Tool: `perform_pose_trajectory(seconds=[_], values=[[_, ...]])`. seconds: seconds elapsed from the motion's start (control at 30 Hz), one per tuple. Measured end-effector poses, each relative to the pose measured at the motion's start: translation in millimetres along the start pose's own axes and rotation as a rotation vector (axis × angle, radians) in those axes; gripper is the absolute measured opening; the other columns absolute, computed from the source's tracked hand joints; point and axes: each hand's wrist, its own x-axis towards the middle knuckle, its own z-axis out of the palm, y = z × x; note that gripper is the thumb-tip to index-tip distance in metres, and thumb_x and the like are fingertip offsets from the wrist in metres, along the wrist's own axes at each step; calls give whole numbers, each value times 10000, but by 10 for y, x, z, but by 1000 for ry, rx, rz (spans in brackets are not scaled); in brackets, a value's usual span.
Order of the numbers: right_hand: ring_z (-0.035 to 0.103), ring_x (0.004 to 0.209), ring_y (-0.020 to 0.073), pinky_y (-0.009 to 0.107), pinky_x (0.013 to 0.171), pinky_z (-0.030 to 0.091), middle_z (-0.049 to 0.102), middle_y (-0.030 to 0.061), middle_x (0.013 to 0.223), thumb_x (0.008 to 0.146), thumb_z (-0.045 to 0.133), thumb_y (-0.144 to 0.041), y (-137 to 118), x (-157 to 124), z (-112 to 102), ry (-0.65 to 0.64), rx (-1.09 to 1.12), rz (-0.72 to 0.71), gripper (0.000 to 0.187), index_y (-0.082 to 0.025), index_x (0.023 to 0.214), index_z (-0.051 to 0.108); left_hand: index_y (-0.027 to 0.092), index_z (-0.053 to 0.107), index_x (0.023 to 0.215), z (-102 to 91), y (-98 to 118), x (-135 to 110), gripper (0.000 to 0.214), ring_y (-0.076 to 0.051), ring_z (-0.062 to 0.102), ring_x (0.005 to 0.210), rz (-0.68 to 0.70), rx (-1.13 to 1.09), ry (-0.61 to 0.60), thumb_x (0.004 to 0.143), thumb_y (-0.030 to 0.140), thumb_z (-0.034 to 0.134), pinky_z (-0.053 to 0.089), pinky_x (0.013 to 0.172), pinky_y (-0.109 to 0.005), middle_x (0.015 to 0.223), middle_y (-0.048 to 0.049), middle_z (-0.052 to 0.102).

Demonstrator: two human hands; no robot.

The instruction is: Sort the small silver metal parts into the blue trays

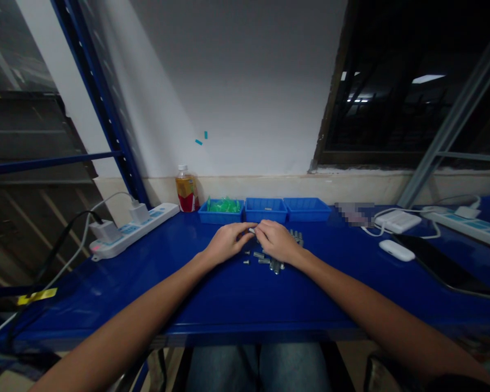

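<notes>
Over the middle of the blue table, my left hand and my right hand meet at the fingertips. Between them shows the pale end of a small metal cylinder, pinched by both hands; the fingers hide most of it. Loose metal cylinders lie just below my right hand, and more metal pieces stand or lie to its right, partly covered. Two small screws rest on the table under my left fingers.
Behind the hands stand three blue bins: one with green pieces, a middle bin with a small metal piece, and a right bin. A bottle and power strip sit left; a phone and white case right.
</notes>
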Motion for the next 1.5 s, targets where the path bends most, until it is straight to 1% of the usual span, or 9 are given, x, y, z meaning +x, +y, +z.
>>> perform_pose_trajectory(seconds=[0.13, 0.3, 0.47, 0.57, 0.73, 1.0, 1.2, 1.33, 1.5], values=[[520, 738, 157, 284, 703, 365, 575, 36, 734, 929, 406, -239, 4, -4, 4, 36, 38, 55, 245, -168, 767, 576, 189, 621, 1055, -5, 13, 0, 264, -174, 628, 794, -34, 21, 13, 920, 337, 448, 454, 728, -268, 914, -50, 691], [531, 743, 159, 274, 689, 394, 579, 33, 823, 868, 519, -244, 6, -15, -29, 111, 126, 75, 182, -174, 1035, 543, 171, 599, 820, -32, 46, 10, 338, -144, 563, 614, -100, 49, 26, 947, 387, 371, 380, 589, -236, 674, -11, 614], [524, 777, 165, 282, 713, 397, 572, 50, 862, 871, 504, -224, 3, -18, -60, 98, 78, 0, 141, -177, 994, 554, 172, 540, 702, -22, 37, 14, 387, -143, 564, 635, -91, 20, -7, 961, 365, 327, 383, 603, -234, 674, -18, 609], [517, 783, 169, 288, 717, 391, 561, 45, 834, 865, 517, -252, 7, -16, -74, 86, 42, -24, 111, -177, 921, 576, 173, 554, 738, -11, 27, 9, 378, -145, 571, 651, -95, -3, -8, 965, 356, 312, 397, 616, -237, 693, -17, 615], [517, 793, 167, 295, 732, 383, 547, 41, 786, 895, 465, -262, 22, -10, -91, 76, 30, -12, 200, -177, 754, 577, 178, 549, 1069, 3, 26, 6, 256, -151, 593, 708, -71, -70, 49, 934, 348, 413, 435, 671, -252, 830, -25, 648], [533, 790, 166, 294, 737, 399, 566, 40, 820, 881, 488, -233, 75, 13, -120, 152, 134, 6, 116, -172, 932, 574, 163, 570, 989, 63, 67, 84, 214, -163, 608, 760, -74, -73, 116, 927, 312, 429, 434, 684, -254, 853, -44, 657], [528, 823, 188, 303, 747, 394, 581, 69, 841, 900, 473, -241, 180, 44, -163, 109, -5, -56, 132, -169, 871, 580, 152, 583, 1054, 157, 22, 142, 254, -153, 611, 701, -148, -121, 84, 920, 314, 440, 440, 657, -249, 793, -27, 662], [556, 852, 186, 275, 758, 398, 624, 97, 892, 896, 481, -244, 500, 287, -157, 53, -106, 131, 163, -144, 891, 610, 153, 614, 1090, 237, -82, 158, 268, -169, 612, 796, -102, -36, -79, 851, 257, 553, 457, 748, -272, 942, -65, 662], [629, 846, 184, 230, 707, 419, 704, 104, 913, 854, 562, -275, 909, 807, 1, -259, -189, 458, 190, -146, 893, 695, 202, 656, 948, 266, -155, 134, 155, -186, 586, 876, -25, 41, -192, 825, 267, 587, 439, 792, -287, 933, -43, 657]])
